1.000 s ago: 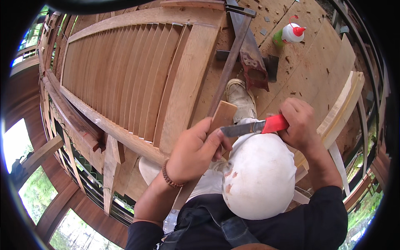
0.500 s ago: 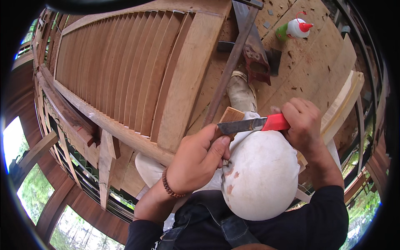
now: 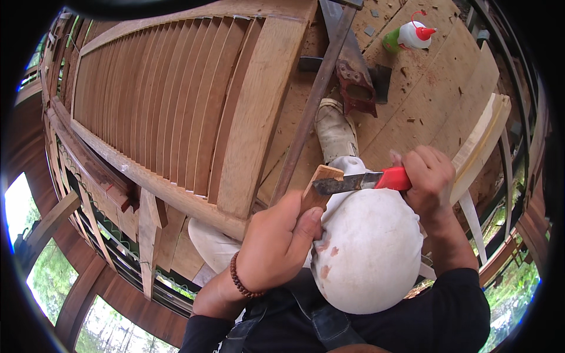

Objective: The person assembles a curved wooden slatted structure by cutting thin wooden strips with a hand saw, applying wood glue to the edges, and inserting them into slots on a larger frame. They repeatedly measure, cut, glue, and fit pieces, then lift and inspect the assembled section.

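My left hand [image 3: 275,238], with a beaded bracelet at the wrist, is closed around a small flat piece of wood [image 3: 312,199] beside my raised knee. The far end of the wood sticks out past the fingers. A utility knife [image 3: 393,179] with a red handle is gripped in my right hand [image 3: 431,179] on the other side of the knee. Its dark metal blade points left and lies against the wood near the protruding end. My knee [image 3: 368,250], in stained white cloth, sits just below the blade.
A slatted wooden panel [image 3: 250,117] lies at the left. Ahead are a handsaw [image 3: 356,82], a long narrow bar [image 3: 312,112] and a glue bottle [image 3: 415,35] with a red cap. Shavings dot the plank floor [image 3: 435,100]. A curved timber [image 3: 485,147] is at the right.
The blade now lies closer to the wood's far end, away from my left fingers. My left hand has turned slightly, showing more of the wood. The view has shifted a little.
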The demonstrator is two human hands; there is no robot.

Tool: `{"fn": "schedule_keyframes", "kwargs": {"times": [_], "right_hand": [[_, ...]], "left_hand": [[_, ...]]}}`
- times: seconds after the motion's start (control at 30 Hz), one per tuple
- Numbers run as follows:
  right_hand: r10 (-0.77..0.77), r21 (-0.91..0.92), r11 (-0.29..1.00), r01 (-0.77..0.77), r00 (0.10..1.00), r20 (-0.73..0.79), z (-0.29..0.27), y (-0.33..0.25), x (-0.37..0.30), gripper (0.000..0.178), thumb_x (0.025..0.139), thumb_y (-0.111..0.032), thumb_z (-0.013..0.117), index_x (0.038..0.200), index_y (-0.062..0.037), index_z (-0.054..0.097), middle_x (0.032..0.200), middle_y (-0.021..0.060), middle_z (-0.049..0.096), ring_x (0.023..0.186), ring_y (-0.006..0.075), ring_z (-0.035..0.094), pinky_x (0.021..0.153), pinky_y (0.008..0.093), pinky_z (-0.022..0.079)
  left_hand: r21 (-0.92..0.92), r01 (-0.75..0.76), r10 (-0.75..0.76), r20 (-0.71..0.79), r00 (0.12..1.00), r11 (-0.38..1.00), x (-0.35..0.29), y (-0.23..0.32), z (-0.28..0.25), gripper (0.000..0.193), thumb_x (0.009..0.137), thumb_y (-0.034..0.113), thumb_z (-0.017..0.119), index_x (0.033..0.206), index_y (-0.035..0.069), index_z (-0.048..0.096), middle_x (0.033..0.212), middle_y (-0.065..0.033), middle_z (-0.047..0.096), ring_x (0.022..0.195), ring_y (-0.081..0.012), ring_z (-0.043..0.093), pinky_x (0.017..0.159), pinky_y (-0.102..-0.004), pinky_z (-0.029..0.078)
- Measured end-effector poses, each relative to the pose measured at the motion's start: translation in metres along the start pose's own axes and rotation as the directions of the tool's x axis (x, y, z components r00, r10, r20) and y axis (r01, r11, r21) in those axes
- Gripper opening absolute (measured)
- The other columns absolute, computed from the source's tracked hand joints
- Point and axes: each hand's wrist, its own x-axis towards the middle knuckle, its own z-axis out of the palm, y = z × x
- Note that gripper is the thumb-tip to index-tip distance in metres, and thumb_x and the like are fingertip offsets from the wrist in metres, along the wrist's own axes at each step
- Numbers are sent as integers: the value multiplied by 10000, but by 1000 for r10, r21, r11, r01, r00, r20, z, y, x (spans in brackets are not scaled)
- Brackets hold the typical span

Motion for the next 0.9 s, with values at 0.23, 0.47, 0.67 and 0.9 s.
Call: {"fn": "schedule_keyframes", "kwargs": {"times": [0.23, 0.47, 0.67, 0.9], "right_hand": [[112, 126, 987, -105, 992, -55, 9, 4, -7, 322, 813, -119, 770, 669, -84, 485, 630, 80, 483, 554, 295, 519, 517, 403, 401], [-131, 92, 988, 124, 989, 69, 3, 3, 21, 266, 784, -116, 764, 689, -88, 517, 645, 72, 495, 589, 278, 558, 535, 390, 429], [-109, 92, 990, 103, 992, 57, 4, 2, 18, 273, 785, -107, 762, 686, -87, 508, 642, 69, 486, 591, 275, 552, 542, 395, 431], [-59, 56, 997, 58, 998, 14, 4, -1, 10, 292, 790, -102, 767, 679, -86, 497, 636, 69, 471, 583, 277, 539, 540, 391, 425]], "left_hand": [[-87, 131, -132, -6, 991, 988, -1, -13, 0, 169, 1020, 150, 586, 986, -15, 581, 767, -158, 682, 739, -296, 714, 668, -385, 534], [-130, -31, 25, -48, 999, 991, 10, -6, 6, 176, 1042, 106, 526, 1121, -22, 616, 753, -2, 625, 626, -66, 554, 578, -243, 460], [-101, -47, 38, -95, 995, 994, 7, -2, 10, 180, 1026, 121, 558, 1121, -22, 610, 757, -66, 643, 667, -163, 606, 615, -299, 485], [37, -87, 91, -127, 988, 996, 3, 0, 11, 199, 1010, 152, 591, 1104, -23, 576, 792, -210, 662, 756, -409, 681, 667, -436, 517]]}}
